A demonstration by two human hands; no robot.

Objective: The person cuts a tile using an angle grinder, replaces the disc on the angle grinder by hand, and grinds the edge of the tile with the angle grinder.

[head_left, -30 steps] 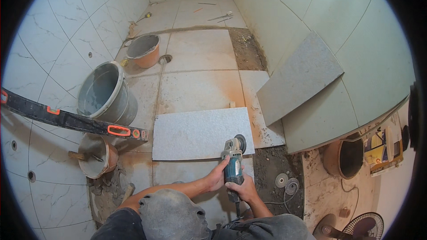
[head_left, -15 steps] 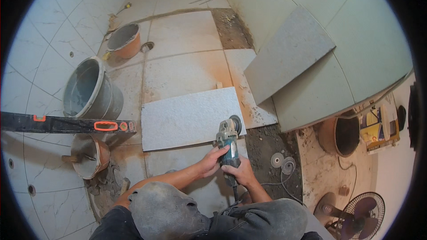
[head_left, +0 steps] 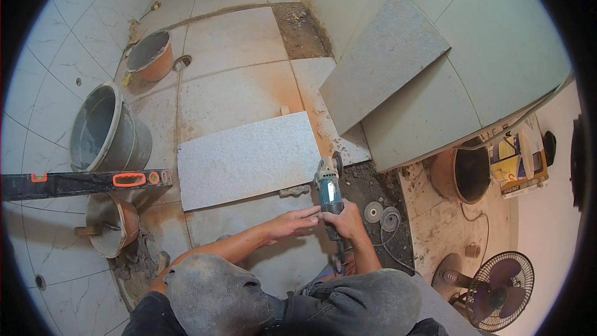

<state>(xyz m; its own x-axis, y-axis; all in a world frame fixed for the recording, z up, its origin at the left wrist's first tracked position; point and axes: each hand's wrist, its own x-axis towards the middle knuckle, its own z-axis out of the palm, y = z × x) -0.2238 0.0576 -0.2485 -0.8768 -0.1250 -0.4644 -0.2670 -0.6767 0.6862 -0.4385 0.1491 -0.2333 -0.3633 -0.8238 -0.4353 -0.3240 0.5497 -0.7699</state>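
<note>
A white marbled wall (head_left: 62, 227) rises on the left and a pale green wall (head_left: 510, 43) on the right. Between them runs a floor (head_left: 230, 90) of large pale tiles, stained orange in places. A grey tile (head_left: 388, 56) leans against the right wall, and a white textured tile (head_left: 249, 158) lies flat on the floor at the centre, slightly askew to the joints. A strip of dark rubble (head_left: 364, 190) shows to the right of its near end.

On the left stands a big grey bucket (head_left: 134, 137), with a black spirit level (head_left: 78, 185) stretching in front of it. One orange bucket (head_left: 158, 67) sits farther off, and another (head_left: 130, 221) sits nearer, a wooden handle poking out of it. A fan (head_left: 500, 289) is at the near right.

The teal angle grinder (head_left: 329, 190) is just beside the white textured tile's near right corner, its disc on the right. The right hand (head_left: 346, 219) has its fingers wrapped around the grinder's dark rear body. The left hand (head_left: 289, 225) has its fingers stretched toward the grinder; I cannot tell whether the tips touch it. Two round discs (head_left: 373, 213) lie on the rubble to the right.
</note>
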